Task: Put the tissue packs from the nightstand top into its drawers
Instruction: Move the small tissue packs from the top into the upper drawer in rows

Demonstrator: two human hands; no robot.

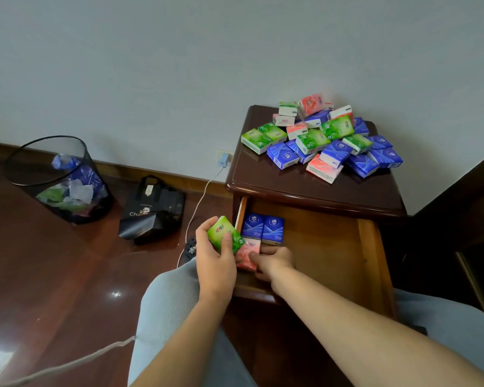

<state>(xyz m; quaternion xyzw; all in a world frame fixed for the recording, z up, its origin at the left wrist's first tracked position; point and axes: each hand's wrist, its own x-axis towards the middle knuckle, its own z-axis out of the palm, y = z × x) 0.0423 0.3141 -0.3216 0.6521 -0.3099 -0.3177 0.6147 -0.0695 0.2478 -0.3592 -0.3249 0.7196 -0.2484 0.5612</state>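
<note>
I am seeing a black mesh wastebasket [59,178] standing far left on the glossy wood floor [39,275], holding crumpled wrappers. A black paper bag [151,209] is lying to its right. A white charger [223,160] is sitting in the wall socket, its cable [199,202] trailing down.

plain pale wall [179,65] with a wood baseboard [118,167], glossy dark red-brown floor [53,275] catching glare. black mesh bin [59,180] and a black bag [151,210] by the wall, charger [224,160] plugged in low
</note>
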